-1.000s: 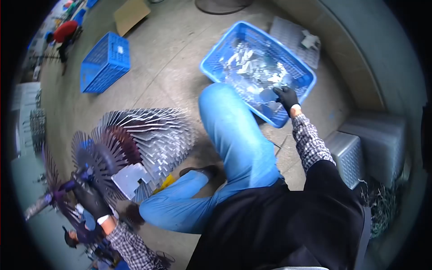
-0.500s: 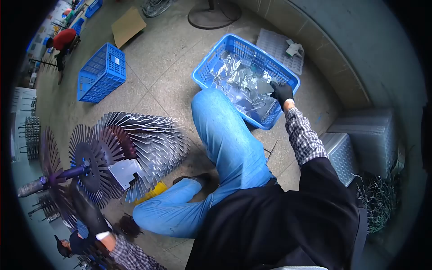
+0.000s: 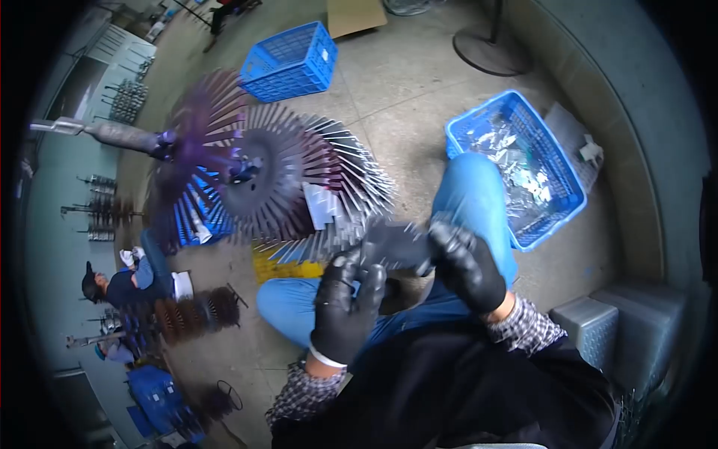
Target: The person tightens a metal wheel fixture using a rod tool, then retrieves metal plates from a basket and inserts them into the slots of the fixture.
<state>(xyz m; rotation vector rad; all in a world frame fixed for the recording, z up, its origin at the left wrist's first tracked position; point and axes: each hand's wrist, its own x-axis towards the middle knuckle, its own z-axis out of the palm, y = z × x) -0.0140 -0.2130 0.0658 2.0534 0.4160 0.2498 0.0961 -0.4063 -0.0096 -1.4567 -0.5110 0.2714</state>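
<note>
A thin, dark flat plate, smeared by motion, is held in front of my knees. My right hand, in a black glove, grips its right end. At the plate's left edge is my left hand, also black-gloved, with fingers and thumb curled at the corner. Just beyond my hands stands a rack of fanned metal plates set in rings around a shaft. A pale plate sits among its slots. To the right, a blue basket holds many loose shiny flat pieces.
Another blue crate stands behind the rack, near cardboard and a round stand base. Something yellow lies under the rack. Clear plastic trays are stacked at right. A person in a cap sits at left.
My right hand has left the basket and come to my lap with a flat plate. My left hand has moved from beside the rack to meet it. The view has swung left.
</note>
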